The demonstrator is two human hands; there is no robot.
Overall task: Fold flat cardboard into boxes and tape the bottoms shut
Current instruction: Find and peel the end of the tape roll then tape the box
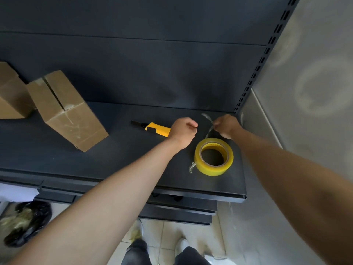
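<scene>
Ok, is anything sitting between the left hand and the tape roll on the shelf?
Nothing visible does. The left hand hangs closed just up and left of the tape roll, with bare shelf between them. The yellow knife lies on the hand's far side, and the right hand pinches a clear tape strip behind the roll.

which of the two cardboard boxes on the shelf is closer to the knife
The taped box, tilted, lying fully in view, is closer to the yellow-handled knife. The other box sits farther left, cut off by the frame edge.
</scene>
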